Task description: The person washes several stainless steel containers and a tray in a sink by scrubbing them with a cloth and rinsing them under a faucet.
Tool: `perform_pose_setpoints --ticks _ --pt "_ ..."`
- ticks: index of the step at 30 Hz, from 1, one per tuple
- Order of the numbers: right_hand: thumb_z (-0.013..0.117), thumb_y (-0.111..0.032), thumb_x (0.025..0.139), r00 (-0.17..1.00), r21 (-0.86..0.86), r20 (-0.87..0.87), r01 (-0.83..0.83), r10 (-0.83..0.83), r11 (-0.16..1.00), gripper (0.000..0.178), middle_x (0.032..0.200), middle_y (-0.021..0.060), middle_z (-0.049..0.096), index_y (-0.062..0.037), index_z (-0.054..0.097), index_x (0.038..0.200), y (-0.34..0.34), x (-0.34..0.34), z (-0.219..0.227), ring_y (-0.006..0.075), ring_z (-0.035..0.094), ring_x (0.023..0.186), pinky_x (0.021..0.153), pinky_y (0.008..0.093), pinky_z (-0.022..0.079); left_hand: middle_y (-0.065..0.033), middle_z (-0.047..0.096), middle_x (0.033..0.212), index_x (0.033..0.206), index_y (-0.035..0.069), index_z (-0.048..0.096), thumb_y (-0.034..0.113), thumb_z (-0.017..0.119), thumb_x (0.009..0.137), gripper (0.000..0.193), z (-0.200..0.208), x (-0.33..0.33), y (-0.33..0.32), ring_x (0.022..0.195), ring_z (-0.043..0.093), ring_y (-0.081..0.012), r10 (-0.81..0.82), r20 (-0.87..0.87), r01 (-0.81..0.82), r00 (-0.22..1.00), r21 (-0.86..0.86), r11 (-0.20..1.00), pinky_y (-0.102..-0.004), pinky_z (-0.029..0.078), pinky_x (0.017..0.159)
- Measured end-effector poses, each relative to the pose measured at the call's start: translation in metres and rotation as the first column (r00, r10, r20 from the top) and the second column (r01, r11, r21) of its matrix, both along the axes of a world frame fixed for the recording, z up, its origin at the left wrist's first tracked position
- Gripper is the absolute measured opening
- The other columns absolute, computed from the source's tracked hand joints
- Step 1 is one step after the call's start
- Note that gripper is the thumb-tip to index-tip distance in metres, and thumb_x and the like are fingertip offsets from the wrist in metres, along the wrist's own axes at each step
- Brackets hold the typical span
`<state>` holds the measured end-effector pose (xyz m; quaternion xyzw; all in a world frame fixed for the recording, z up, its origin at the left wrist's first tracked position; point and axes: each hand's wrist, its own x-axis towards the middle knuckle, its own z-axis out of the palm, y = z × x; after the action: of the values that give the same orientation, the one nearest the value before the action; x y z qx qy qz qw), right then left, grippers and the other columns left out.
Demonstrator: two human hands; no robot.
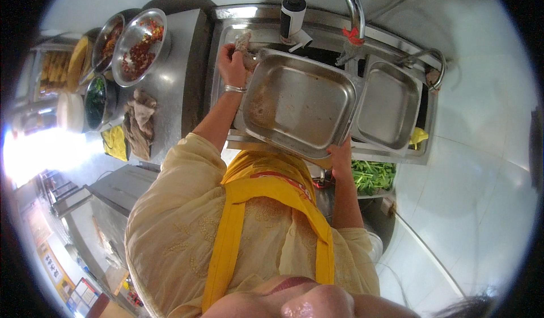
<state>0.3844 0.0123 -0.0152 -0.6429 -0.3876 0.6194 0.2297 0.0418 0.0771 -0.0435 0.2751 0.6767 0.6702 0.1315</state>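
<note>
A rectangular steel pan lies tilted over the sink, with brownish residue and wet specks on its bottom. My right hand grips its near right rim, the thumb on the edge and the other fingers mostly hidden. At the pan's far left corner, my left hand is closed around a crumpled grey-brown rag. Part of the rag hangs beside the pan's rim. To the right, a second, smaller steel pan sits across the sink.
A curved faucet with a red tie hangs over the sink's far side. On the left steel counter are a bowl of chopped chillies, a crumpled cloth and a yellow cloth. Cut greens stand below the sink.
</note>
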Motion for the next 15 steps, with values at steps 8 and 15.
perform_pose_setpoints --ticks 8,15 --pt "0.049 0.005 0.068 0.995 0.053 -0.100 0.015 -0.009 0.999 0.082 0.120 0.0125 0.048 -0.0070 0.019 0.144 0.001 -0.008 -0.002 0.0227 0.050 0.097 0.080 0.0294 0.044 -0.0138 0.057 0.093 0.099 -0.001 0.055 0.005 0.056 0.077 0.022 -0.046 0.036 -0.025 0.084 0.055 -0.0251 -0.375 -0.011 0.336 0.927 -0.421 0.843 -0.0345 0.045 0.077" --pt "0.052 0.004 0.070 0.997 0.114 0.016 -0.082 0.081 0.990 0.084 0.118 0.0144 0.049 -0.0076 0.016 0.145 -0.008 -0.013 -0.029 0.0205 0.052 0.091 0.073 0.0295 0.046 -0.0176 0.049 0.111 0.110 0.004 0.052 0.010 0.061 0.081 0.032 -0.090 0.089 0.009 0.106 0.045 -0.0347 -0.468 -0.209 0.345 0.859 -0.440 0.829 -0.0409 0.040 0.090"
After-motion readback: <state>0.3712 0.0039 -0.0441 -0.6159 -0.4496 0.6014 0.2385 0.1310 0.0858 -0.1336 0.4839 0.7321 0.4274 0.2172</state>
